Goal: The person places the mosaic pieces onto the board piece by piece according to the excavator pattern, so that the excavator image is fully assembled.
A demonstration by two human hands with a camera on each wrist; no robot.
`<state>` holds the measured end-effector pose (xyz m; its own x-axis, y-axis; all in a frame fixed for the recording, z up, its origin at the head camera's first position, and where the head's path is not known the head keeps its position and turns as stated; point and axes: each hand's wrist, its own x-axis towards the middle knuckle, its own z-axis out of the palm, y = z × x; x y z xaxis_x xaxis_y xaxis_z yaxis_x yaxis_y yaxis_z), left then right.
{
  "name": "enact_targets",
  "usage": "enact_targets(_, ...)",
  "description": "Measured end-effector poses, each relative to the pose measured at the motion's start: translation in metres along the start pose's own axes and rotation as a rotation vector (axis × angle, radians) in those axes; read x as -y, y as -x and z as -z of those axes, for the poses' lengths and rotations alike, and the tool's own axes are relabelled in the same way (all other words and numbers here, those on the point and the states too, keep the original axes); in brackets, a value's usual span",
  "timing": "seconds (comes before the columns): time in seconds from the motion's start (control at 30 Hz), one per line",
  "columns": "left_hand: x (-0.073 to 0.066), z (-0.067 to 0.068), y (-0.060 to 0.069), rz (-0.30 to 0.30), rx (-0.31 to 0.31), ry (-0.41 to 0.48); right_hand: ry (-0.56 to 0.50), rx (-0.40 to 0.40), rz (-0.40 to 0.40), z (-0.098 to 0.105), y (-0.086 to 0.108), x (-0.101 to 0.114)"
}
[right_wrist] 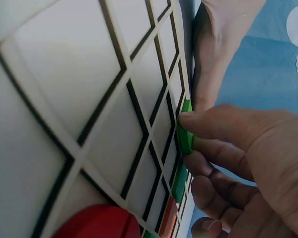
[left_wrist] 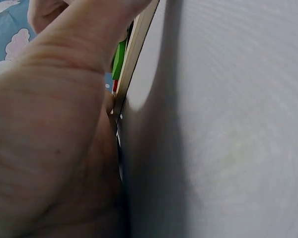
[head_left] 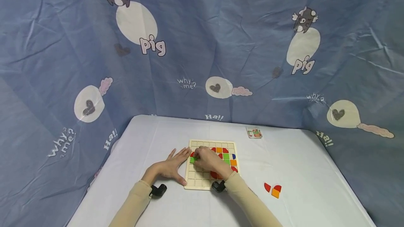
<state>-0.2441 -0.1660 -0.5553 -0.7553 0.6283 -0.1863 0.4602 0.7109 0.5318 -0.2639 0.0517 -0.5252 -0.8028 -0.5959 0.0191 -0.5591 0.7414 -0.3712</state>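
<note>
A wooden grid board (head_left: pixel 197 182) lies on the table with coloured tiles in some of its cells. My right hand (head_left: pixel 206 158) reaches over its left part. In the right wrist view, the thumb and forefinger of that hand pinch a green tile (right_wrist: pixel 185 136) at the board's surface. My left hand (head_left: pixel 172 167) is spread along the board's left edge, with fingertips near the upper left side and the thumb at the lower left corner. A red tile (head_left: pixel 192 154) shows near the right fingertips. The right hand and forearm hide several middle cells.
Two red quarter-round tiles (head_left: pixel 267 187) and an orange square tile (head_left: pixel 275 193) lie loose to the right of the board. A small picture card (head_left: pixel 254 132) rests near the table's back edge. A blue printed curtain (head_left: pixel 189 62) hangs around the white table (head_left: pixel 300 164).
</note>
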Motion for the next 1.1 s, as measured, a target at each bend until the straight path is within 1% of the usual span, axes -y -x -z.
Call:
enact_targets(0.17,-0.001,0.0,0.0,-0.001,-0.001,-0.001,0.003,-0.008,0.02,-0.001,-0.001,0.001)
enact_targets(0.53,-0.003,0.001,0.002,-0.004,-0.001,0.014,-0.097,0.03,0.008,0.0,-0.001,0.001)
enact_targets(0.67,-0.004,0.002,0.003,-0.011,-0.002,0.016,-0.111,-0.001,0.023,0.002,0.005,-0.003)
enact_targets(0.8,-0.005,0.002,0.004,-0.013,-0.005,0.019,-0.149,-0.057,0.05,0.008,0.019,-0.01)
enact_targets(0.9,-0.005,0.002,0.004,-0.014,-0.009,0.021,-0.19,-0.079,0.05,0.017,0.036,-0.015)
enact_targets(1.03,-0.006,0.002,0.003,-0.001,-0.01,0.016,-0.234,-0.087,0.015,0.03,0.066,-0.028)
enact_targets(1.1,-0.006,0.002,0.002,0.008,-0.012,0.018,-0.237,-0.1,-0.013,0.035,0.082,-0.037)
